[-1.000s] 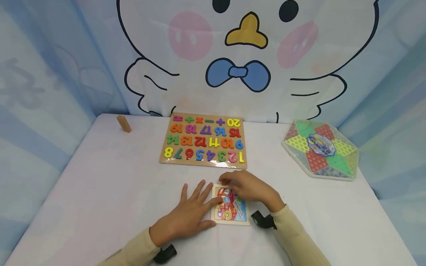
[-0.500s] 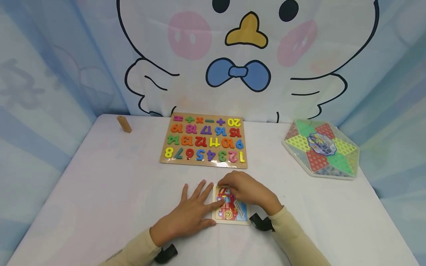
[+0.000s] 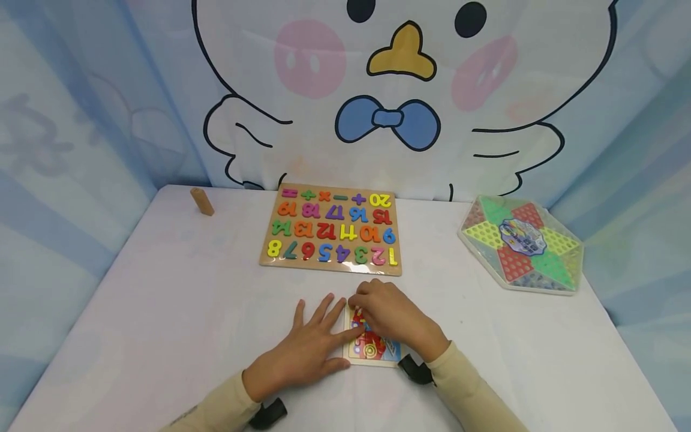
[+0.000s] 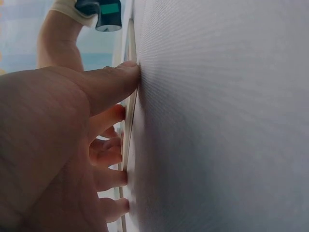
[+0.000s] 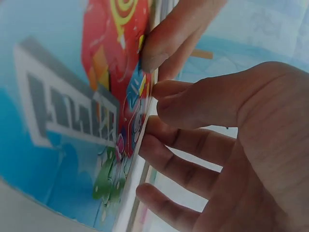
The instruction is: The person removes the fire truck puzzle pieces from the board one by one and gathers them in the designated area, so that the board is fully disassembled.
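A small jigsaw puzzle (image 3: 371,350) with a red vehicle picture and a pale frame lies on the table. My left hand (image 3: 299,355) is spread flat beside it, its index finger on the picture and its thumb at the near left corner. Over the far part of the puzzle is my right hand (image 3: 393,315), fingers bent and tips at the far left corner. In the right wrist view, its thumb (image 5: 193,106) and index fingertip come close together at the puzzle's edge; whether a piece is between them is hidden. A grey ladder (image 5: 63,96) and a green piece show in the picture.
Behind the hands lies a number board (image 3: 330,264) with colourful numerals. A hexagonal game box (image 3: 520,246) sits at the back right, and a small wooden block (image 3: 202,201) stands at the far left. A printed curtain (image 3: 388,168) hangs behind the table.
My right hand has moved left along the puzzle's far edge to its far left corner, covering more of the picture. The left hand stays in place.
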Demonstrator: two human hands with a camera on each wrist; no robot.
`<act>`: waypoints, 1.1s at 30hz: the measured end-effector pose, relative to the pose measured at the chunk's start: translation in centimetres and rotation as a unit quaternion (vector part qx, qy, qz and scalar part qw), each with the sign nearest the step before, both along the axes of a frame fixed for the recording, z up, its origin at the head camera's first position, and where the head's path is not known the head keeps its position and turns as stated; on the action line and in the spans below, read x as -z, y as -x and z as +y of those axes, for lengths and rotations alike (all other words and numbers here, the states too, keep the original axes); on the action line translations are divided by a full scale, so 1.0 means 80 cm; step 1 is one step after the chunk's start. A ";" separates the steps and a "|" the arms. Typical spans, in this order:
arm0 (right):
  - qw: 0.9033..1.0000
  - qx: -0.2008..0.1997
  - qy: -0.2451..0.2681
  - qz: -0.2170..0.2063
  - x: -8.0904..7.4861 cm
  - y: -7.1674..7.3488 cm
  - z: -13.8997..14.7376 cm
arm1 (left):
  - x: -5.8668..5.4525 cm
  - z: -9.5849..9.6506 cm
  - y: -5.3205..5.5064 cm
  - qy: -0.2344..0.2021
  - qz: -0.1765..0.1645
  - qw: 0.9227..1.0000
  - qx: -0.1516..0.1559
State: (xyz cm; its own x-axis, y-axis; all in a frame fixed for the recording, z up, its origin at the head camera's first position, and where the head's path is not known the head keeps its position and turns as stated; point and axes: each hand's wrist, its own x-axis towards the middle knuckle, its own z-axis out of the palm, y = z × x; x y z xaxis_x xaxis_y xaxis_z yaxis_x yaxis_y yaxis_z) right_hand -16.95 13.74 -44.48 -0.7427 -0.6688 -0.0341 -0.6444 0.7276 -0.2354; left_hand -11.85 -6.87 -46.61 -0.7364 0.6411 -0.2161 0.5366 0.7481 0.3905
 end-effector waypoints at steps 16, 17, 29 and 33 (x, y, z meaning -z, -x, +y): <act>0.988 0.036 0.079 -0.124 0.008 0.007 0.002 | 0.000 0.001 0.003 0.009 0.004 1.000 0.003; 0.988 0.035 0.086 -0.127 0.010 0.008 0.002 | 0.000 0.001 0.003 0.009 0.005 1.000 0.003; 0.988 0.040 0.091 -0.119 0.016 0.008 0.001 | 0.002 0.000 0.003 0.010 0.007 1.000 0.003; 0.989 0.037 0.087 -0.111 0.017 0.007 -0.001 | 0.003 0.000 0.002 0.013 0.005 1.000 0.001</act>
State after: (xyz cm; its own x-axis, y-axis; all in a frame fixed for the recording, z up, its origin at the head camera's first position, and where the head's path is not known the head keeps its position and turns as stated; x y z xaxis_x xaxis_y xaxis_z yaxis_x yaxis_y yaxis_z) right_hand -17.51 13.69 -45.84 -0.7772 -0.6227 -0.0905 -0.5093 0.7070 -0.4908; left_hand -12.03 -6.88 -46.82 -0.7375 0.6368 -0.2250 0.5421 0.7568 0.3653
